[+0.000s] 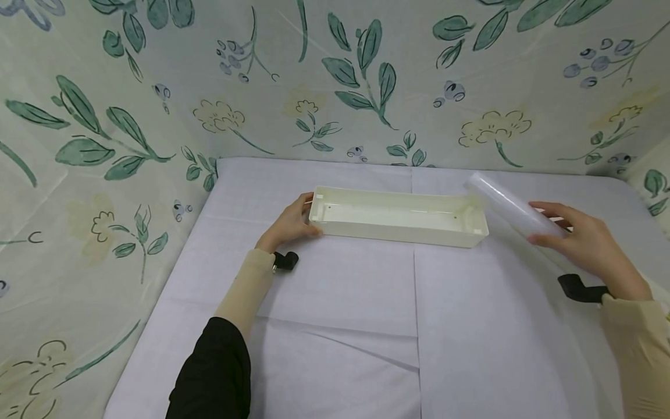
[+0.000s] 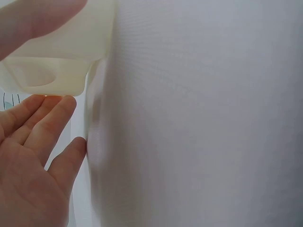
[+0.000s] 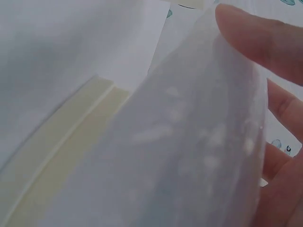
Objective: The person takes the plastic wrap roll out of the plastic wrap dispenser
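Note:
A long, cream plastic box with an open top lies on the white cloth, and its inside shows nothing in it. At its left end my left hand holds it, thumb at the near side and fingers round the end. The left wrist view shows those fingers against the box end. To the right of the box, my right hand grips a translucent roll of plastic film by its near end. The roll slants, its far end close to the box's right end.
A cream strip with a raised ridge lies below the roll in the right wrist view; its full shape is hidden. White cloth with creases covers the table. A leaf-patterned curtain hangs behind and at the left.

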`<state>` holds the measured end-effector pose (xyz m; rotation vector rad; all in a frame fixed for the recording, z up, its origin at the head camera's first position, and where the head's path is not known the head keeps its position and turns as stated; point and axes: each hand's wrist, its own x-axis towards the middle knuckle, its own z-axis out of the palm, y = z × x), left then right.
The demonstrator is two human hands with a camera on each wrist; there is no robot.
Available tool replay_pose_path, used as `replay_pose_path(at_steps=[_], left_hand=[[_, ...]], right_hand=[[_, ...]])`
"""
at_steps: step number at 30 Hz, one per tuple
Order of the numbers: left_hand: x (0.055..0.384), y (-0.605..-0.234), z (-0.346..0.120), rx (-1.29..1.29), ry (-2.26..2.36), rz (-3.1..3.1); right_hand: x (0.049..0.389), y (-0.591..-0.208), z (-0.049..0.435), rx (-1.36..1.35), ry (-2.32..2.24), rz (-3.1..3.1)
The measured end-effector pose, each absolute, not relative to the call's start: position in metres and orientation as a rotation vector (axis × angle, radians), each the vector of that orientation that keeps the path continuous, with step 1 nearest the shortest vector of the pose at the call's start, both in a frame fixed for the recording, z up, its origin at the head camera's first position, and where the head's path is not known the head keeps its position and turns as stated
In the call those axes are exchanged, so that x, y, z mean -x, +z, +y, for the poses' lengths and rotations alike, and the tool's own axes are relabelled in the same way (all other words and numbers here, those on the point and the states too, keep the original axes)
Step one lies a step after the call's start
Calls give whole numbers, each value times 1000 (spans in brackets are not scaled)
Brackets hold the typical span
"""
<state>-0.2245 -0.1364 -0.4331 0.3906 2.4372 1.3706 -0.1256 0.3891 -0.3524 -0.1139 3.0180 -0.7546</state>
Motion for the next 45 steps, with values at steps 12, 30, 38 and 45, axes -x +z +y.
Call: replay_pose_path(at_steps=[12, 30, 38, 45], left_hand=[[223, -433, -136, -373, 1369, 2449], [223, -436, -136, -368, 1372, 2455], [223, -435, -136, -368, 1366, 2464], [223, -434, -136, -386, 1361, 2471]], right_hand=[[122, -359, 393, 18, -720, 3027], [122, -370, 399, -6, -741, 2968], [122, -377, 400, -19, -762, 2936], [121, -382, 400, -34, -762, 2914]])
